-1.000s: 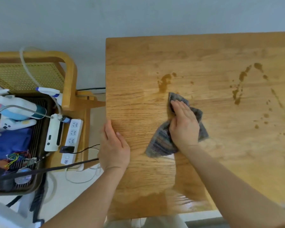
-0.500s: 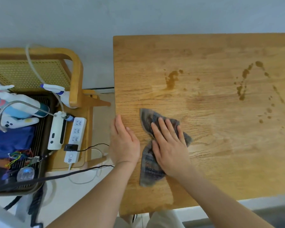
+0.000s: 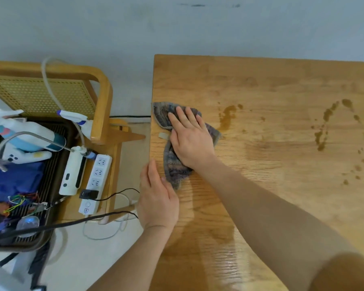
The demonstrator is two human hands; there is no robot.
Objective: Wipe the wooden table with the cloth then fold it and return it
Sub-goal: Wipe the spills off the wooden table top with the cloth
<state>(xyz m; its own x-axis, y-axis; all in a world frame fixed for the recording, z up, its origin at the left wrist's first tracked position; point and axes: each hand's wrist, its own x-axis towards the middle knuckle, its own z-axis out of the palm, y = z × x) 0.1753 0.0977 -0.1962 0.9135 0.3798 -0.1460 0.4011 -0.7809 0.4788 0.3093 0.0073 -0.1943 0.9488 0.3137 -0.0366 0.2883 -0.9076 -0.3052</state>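
Observation:
A crumpled grey-blue striped cloth lies on the wooden table close to its left edge. My right hand presses flat on the cloth with fingers spread, covering its middle. My left hand rests flat on the table's left edge, just below the cloth, holding nothing. A brown spill sits right of the cloth. More brown drops dot the table's right side. The near part of the table shines wet.
Left of the table stands a wooden chair with a cane back. On it lie a tray with spray bottles, a white power strip and cables. A pale wall runs behind.
My right hand has pushed the cloth away from me and to the left, up to the table's left edge beside the brown spill. My left hand stays on the edge.

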